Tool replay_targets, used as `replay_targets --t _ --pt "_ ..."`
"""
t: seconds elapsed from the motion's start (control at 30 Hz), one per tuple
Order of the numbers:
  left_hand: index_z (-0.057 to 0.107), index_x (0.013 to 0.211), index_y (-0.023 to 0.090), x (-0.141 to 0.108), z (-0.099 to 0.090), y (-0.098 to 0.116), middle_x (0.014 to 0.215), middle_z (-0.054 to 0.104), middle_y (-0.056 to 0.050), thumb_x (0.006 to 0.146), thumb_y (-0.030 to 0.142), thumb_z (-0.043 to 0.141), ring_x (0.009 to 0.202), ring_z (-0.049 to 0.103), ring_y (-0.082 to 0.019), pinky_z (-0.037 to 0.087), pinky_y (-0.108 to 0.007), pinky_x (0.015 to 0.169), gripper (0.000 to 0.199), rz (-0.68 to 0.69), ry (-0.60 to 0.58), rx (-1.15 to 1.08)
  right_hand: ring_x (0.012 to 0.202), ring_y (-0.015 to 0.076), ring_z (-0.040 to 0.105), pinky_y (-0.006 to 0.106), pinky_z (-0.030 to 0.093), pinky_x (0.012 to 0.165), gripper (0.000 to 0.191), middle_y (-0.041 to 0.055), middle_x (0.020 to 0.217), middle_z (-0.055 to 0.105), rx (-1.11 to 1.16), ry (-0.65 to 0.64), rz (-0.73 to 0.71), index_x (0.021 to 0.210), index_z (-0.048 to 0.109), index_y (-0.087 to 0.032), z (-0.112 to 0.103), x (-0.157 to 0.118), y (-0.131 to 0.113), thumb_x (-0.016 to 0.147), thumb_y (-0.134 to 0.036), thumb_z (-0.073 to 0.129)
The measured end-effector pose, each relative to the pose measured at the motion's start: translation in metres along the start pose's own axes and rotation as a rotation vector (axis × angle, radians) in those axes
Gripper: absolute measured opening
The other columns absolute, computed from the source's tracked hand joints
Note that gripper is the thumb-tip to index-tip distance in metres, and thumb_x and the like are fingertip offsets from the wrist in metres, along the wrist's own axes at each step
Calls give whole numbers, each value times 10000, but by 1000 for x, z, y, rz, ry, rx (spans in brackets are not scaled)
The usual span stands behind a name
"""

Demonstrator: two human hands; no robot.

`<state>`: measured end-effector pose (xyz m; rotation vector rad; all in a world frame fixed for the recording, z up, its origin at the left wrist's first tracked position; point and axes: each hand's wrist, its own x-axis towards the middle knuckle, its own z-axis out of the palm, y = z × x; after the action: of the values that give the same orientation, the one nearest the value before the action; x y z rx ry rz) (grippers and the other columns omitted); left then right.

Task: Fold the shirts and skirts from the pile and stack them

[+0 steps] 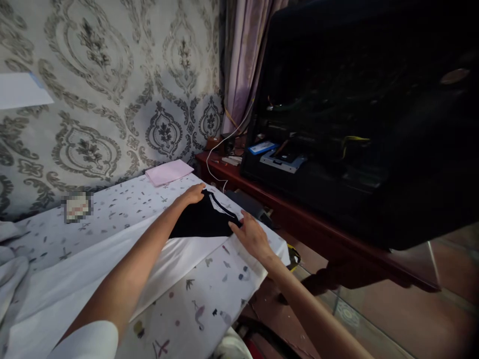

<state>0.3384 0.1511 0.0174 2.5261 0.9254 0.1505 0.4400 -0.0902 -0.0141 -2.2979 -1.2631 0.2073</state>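
A shirt with a black upper part [200, 219] and a long white lower part [93, 264] lies spread over a patterned white cover [202, 284]. Its neckline points away from me, to the right. My left hand [195, 193] grips the far shoulder beside the collar, fingers closed on the fabric. At the near shoulder, my right hand [253, 237] has its thumb on the black cloth and its fingers round the edge. Some of the fingertips are hidden by the cloth and the hands.
A folded pink cloth or paper [169, 172] lies by the wall, and a small blurred item [77, 207] sits further left. To the right, a dark red wooden table [310, 234] carries a large black open-backed casing [355, 109]. A white cable [211, 167] hangs between them.
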Motion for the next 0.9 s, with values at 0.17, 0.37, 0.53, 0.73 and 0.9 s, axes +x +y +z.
replay_targets --t 0.17,0.37,0.53,0.73,0.9 --pt "654 1056 163 16 2 -9 1013 730 -96 717 112 630 957 661 -248 508 -333 851 343 -40 -42 -75 810 217 671 293 445 660 378 58 898 710 4 -53 38 1187 635 -184 -2 14 0 836 -323 632" --pt "669 848 181 1 -14 -17 777 651 4 669 140 647 761 602 -165 472 -265 722 185 9 -3 -267 705 162 595 272 395 634 76 21 816 636 110 -15 -36 784 664 -205 0 23 2 722 -246 649" --pt "655 794 180 -38 -43 -31 676 557 43 617 132 621 656 511 -123 413 -234 627 187 25 64 -432 570 142 522 276 418 589 125 -13 704 600 327 93 -141 797 605 -213 -8 9 -18 728 -317 594" --pt "661 833 183 -118 -66 -81 720 606 14 583 124 566 637 552 -116 390 -193 529 274 -88 123 -705 579 136 581 265 480 595 292 18 886 706 472 94 -439 1118 576 -218 -3 -44 -88 830 -260 545" --pt "668 760 157 -176 -51 -126 718 667 -14 537 100 628 660 640 -145 538 -261 635 234 -286 76 -1069 719 173 657 269 508 665 378 21 856 710 291 -42 -783 1158 594 -218 43 -80 -124 819 -85 491"
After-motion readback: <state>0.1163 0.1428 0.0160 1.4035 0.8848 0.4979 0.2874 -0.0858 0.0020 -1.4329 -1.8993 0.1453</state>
